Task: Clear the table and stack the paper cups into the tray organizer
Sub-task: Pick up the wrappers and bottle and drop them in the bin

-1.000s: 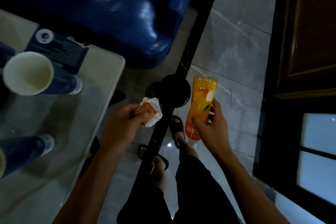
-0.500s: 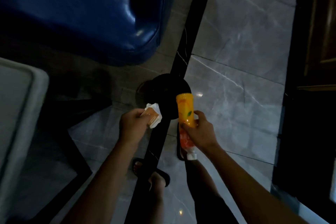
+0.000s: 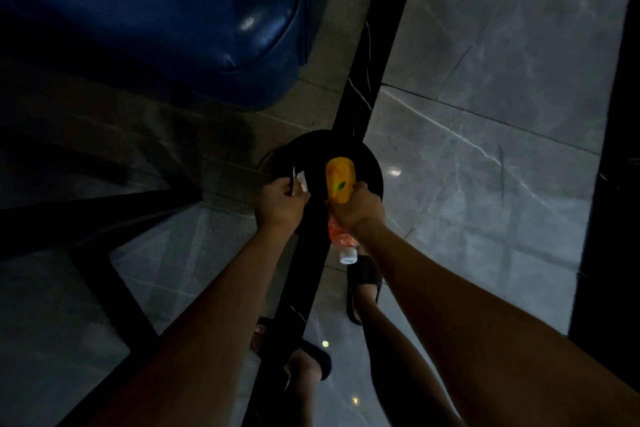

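My left hand grips a small white-and-orange wrapper, held over the near rim of a round black bin on the floor. My right hand is closed around an orange juice bottle, held upside down with its white cap pointing down toward me. The bottle's base reaches over the bin's dark opening. The table, the paper cups and the tray organizer are out of view.
A blue padded seat fills the upper left. Dark table legs run across the lower left. A black strip crosses the grey tiled floor. My sandalled feet stand just below the bin.
The view swung away from the table and down to the floor. Both hands moved forward and down over the black bin, still holding the wrapper and the bottle.
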Available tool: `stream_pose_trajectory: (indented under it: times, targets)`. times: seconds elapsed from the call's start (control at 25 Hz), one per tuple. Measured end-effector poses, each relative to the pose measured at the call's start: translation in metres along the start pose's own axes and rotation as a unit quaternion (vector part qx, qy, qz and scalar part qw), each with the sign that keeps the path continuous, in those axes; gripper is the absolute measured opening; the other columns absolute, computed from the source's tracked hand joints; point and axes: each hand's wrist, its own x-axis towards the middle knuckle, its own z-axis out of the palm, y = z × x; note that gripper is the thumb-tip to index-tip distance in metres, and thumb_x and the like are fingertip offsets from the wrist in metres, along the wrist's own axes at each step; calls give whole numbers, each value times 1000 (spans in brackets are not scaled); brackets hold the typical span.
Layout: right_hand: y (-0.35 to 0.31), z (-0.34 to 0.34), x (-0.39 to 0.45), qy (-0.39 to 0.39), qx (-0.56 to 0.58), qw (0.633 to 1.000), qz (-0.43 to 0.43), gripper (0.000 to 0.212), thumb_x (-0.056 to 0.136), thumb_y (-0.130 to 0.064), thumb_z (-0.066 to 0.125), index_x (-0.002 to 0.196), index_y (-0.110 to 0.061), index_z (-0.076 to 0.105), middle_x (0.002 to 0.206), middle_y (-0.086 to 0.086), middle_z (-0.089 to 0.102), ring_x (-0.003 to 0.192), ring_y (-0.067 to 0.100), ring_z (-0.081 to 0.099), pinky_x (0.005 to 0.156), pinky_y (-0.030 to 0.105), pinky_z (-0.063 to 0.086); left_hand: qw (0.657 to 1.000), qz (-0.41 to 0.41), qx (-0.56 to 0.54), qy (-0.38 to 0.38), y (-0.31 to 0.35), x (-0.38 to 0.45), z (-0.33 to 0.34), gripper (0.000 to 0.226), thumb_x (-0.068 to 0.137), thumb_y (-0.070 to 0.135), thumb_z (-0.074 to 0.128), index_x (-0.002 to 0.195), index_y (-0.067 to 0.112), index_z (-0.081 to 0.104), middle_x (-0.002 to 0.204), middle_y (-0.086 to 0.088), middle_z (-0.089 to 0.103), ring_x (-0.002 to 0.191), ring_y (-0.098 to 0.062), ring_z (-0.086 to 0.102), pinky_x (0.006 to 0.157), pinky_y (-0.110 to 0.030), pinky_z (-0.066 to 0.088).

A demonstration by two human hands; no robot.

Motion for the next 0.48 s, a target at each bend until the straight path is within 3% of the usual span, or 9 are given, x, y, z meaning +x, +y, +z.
stream_pose_trajectory:
  times: [0.12, 0.28, 0.36, 0.44, 0.48]
  targets:
    - [-7, 0, 4, 19, -6, 1000, -13, 66, 86, -48, 68, 137, -13, 44, 125, 16, 62, 114, 35, 60, 93, 46, 54, 999, 10, -21, -34, 4, -6, -4, 64, 81, 22, 77, 140, 16, 53, 138, -9, 61, 127, -27, 57, 100, -36, 48]
    - [5, -20, -32, 28, -24, 997, -64, 69, 85, -45, 68, 142, -18, 39, 126, 16, 61, 115, 35, 60, 93, 46, 54, 997, 66, -9, -37, 3, -46, -23, 72, 80, 27, 77, 145, 25, 46, 143, -3, 57, 132, -21, 53, 108, -40, 46]
    - [13, -40, -61, 36, -29, 995, -83, 71, 85, -43, 69, 144, -17, 38, 125, 16, 61, 114, 35, 60, 91, 44, 54, 996, 82, -8, -40, 5, -75, -38, 71, 81, 30, 77, 145, 27, 46, 141, 4, 57, 132, -13, 51, 106, -30, 46]
    - [17, -60, -90, 46, -33, 993, -106, 74, 86, -43, 70, 146, -17, 36, 125, 17, 60, 114, 35, 59, 90, 43, 54, 994, 100, -20, -34, 10, -101, -53, 70, 81, 31, 77, 144, 30, 46, 132, 16, 55, 123, 3, 47, 93, -9, 41]
    - [16, -71, -108, 51, -37, 991, -118, 75, 86, -44, 70, 147, -17, 35, 127, 17, 60, 116, 35, 58, 92, 43, 53, 994, 103, -23, -27, 15, -117, -65, 71, 81, 33, 77, 145, 31, 45, 134, 17, 54, 119, 8, 44, 91, -7, 39]
